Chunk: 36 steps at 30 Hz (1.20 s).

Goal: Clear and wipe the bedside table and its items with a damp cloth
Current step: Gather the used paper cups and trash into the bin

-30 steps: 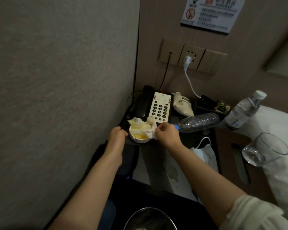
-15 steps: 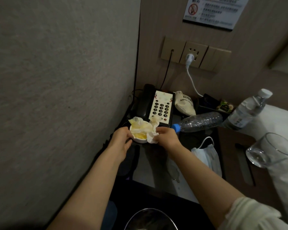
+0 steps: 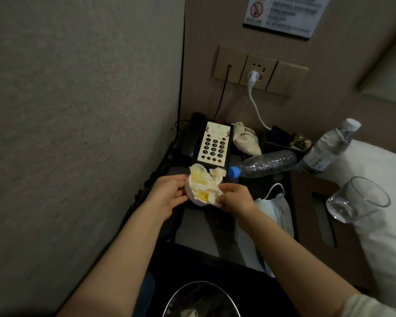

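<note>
A small white dish (image 3: 193,199) stuffed with crumpled yellow-stained tissue (image 3: 202,183) is lifted and tilted above the dark bedside table (image 3: 199,234). My left hand (image 3: 167,197) grips the dish's left rim. My right hand (image 3: 234,199) holds its right side, fingers pinching the tissue's edge. Behind the dish sits a black telephone (image 3: 212,145) with a white keypad.
An empty plastic bottle (image 3: 265,164) lies beside the phone, with a cloth pouch (image 3: 246,139), a face mask (image 3: 277,207), a standing water bottle (image 3: 329,148) and a glass (image 3: 357,200) to the right. A metal bin (image 3: 201,300) is below. The wall runs along the left.
Both hands have raised the dish of tissue off the table and drawn it toward me, tilting it. My left hand moved from the table edge onto the dish.
</note>
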Available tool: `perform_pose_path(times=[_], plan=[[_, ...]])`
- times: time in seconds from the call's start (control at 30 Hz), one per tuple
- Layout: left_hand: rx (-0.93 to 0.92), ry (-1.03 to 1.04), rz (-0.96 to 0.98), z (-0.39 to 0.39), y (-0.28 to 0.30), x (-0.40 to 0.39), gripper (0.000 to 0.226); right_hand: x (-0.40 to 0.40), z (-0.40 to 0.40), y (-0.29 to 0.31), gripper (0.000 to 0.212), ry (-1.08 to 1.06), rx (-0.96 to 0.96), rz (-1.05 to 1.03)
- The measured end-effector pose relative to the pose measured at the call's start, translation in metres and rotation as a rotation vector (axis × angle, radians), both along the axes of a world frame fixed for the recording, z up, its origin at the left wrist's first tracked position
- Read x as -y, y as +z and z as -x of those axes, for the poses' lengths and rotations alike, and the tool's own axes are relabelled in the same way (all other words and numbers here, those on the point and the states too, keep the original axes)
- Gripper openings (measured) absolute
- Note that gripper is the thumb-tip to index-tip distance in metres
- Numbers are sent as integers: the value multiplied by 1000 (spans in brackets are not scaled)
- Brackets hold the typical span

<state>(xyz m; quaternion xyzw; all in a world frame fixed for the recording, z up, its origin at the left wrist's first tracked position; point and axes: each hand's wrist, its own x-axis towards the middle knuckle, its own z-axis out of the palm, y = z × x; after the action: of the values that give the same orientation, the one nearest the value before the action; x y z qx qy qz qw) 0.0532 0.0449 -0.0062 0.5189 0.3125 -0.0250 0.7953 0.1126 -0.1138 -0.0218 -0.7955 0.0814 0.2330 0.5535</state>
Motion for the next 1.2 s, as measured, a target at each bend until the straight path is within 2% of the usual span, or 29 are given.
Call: perform_pose_path(times=[0.13, 0.23, 0.37, 0.53, 0.7, 0.8, 0.9, 1.03, 1.1, 1.13, 1.2], plan=[[38, -23, 39, 3, 3, 5, 33, 7, 8, 6, 32, -52, -41, -109], [107, -65, 185, 8, 10, 6, 32, 15, 15, 14, 37, -63, -31, -188], [136, -166, 330, 16, 12, 14, 35, 30, 24, 26, 33, -56, -2, -231], [113, -232, 430, 21, 8, 21, 55, 41, 30, 39, 27, -81, 3, -283], [82, -311, 496, 26, 9, 21, 61, 44, 32, 52, 28, -53, -42, -342], [103, -362, 503, 33, 11, 21, 82, 45, 35, 55, 27, -29, -50, -337], [134, -348, 545, 40, 12, 24, 99, 48, 37, 57, 28, 0, -66, -306], [197, -281, 618, 45, 11, 27, 100, 50, 39, 64, 27, 32, -64, -311], [220, -254, 628, 46, 11, 27, 99, 52, 39, 66, 27, 23, -37, -236], [228, -246, 627, 46, 11, 26, 100, 54, 39, 65, 26, 17, 20, -125], [246, -235, 616, 46, 11, 23, 101, 61, 41, 61, 23, 80, 285, 318]])
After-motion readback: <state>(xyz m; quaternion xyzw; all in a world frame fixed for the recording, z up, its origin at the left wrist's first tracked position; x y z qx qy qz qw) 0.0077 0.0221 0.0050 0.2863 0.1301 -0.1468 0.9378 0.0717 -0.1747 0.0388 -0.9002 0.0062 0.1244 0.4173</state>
